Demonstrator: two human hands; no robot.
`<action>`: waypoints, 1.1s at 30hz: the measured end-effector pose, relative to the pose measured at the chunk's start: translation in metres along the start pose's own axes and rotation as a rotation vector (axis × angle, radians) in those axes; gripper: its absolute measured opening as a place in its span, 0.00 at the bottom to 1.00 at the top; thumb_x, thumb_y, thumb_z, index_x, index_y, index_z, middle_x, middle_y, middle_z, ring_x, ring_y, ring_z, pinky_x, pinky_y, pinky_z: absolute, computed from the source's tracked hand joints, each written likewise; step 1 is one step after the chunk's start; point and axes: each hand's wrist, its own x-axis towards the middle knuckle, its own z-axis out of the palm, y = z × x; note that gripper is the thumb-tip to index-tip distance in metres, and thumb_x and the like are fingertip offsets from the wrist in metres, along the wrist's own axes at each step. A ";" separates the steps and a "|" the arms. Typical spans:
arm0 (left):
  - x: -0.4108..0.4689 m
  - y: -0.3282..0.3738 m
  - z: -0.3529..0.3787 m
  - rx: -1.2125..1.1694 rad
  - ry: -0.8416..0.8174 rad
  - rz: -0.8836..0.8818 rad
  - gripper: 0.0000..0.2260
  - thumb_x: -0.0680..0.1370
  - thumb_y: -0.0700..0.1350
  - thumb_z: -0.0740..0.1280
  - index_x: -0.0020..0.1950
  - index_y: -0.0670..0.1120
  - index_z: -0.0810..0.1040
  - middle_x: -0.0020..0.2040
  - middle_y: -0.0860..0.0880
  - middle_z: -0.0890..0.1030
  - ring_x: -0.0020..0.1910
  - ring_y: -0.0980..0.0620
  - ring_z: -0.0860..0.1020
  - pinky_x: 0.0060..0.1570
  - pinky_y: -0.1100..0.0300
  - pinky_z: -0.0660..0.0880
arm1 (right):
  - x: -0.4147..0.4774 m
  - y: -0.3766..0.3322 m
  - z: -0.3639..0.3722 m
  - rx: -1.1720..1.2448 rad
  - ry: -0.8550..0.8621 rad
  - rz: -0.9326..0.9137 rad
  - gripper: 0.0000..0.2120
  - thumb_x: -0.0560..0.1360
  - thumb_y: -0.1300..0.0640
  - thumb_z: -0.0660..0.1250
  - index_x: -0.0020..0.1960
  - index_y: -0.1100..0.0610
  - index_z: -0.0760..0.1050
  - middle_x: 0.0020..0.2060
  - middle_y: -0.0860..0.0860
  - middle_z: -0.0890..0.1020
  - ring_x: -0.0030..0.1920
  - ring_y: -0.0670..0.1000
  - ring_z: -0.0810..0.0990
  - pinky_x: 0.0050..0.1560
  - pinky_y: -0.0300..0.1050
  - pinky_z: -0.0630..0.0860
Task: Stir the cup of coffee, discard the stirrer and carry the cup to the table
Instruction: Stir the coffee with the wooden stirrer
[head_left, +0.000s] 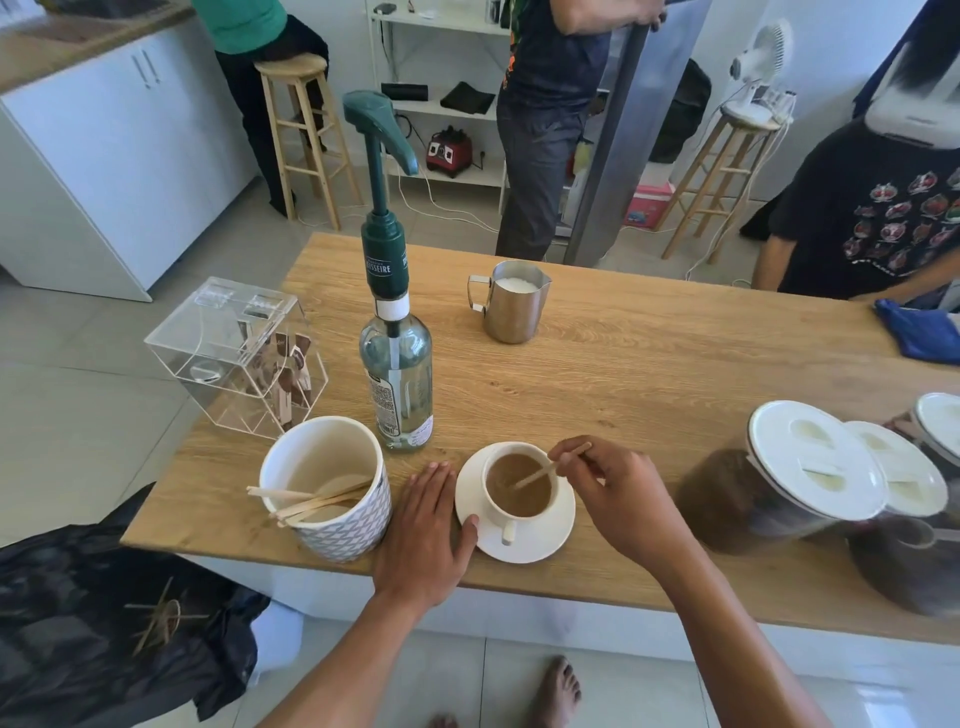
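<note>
In right grip (618, 493) (cup (519, 501) alongside): stirrer (540, 473)

The counter (649, 374) is matt, grainy pale wood, and the stirrer (540, 474) is thin bare wood. The cup (519, 521) and saucer (550, 535) are smooth, glossy white ceramic (so it appears). The milk jug (511, 312) is brushed metal, and the bottle (397, 374) is clear glass under a green plastic pump (384, 260).

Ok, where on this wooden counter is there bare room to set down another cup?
Bare wood stretches from the steel milk jug rightward to the blue cloth and down to the white-lidded jars. Crowded: near left, around the patterned stirrer pot, clear pump bottle, white saucer.
</note>
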 end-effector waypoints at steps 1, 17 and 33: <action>0.000 0.000 0.000 -0.001 0.000 0.000 0.28 0.82 0.58 0.51 0.76 0.42 0.66 0.76 0.46 0.67 0.77 0.50 0.60 0.77 0.55 0.49 | 0.000 0.001 -0.001 -0.010 -0.001 0.014 0.08 0.79 0.58 0.65 0.44 0.49 0.81 0.41 0.41 0.84 0.40 0.45 0.81 0.41 0.40 0.77; 0.001 -0.002 0.003 0.018 -0.002 0.001 0.28 0.82 0.58 0.52 0.76 0.43 0.66 0.76 0.46 0.66 0.77 0.49 0.60 0.77 0.53 0.52 | -0.004 0.002 0.004 -0.016 0.018 0.027 0.08 0.78 0.57 0.65 0.45 0.49 0.82 0.39 0.43 0.85 0.39 0.49 0.82 0.42 0.46 0.77; 0.001 -0.002 0.003 0.012 -0.015 -0.015 0.29 0.82 0.59 0.50 0.77 0.43 0.64 0.77 0.47 0.65 0.78 0.50 0.58 0.77 0.52 0.52 | -0.005 0.003 0.004 0.017 0.027 0.032 0.12 0.78 0.58 0.65 0.39 0.44 0.79 0.38 0.45 0.85 0.33 0.51 0.80 0.36 0.47 0.75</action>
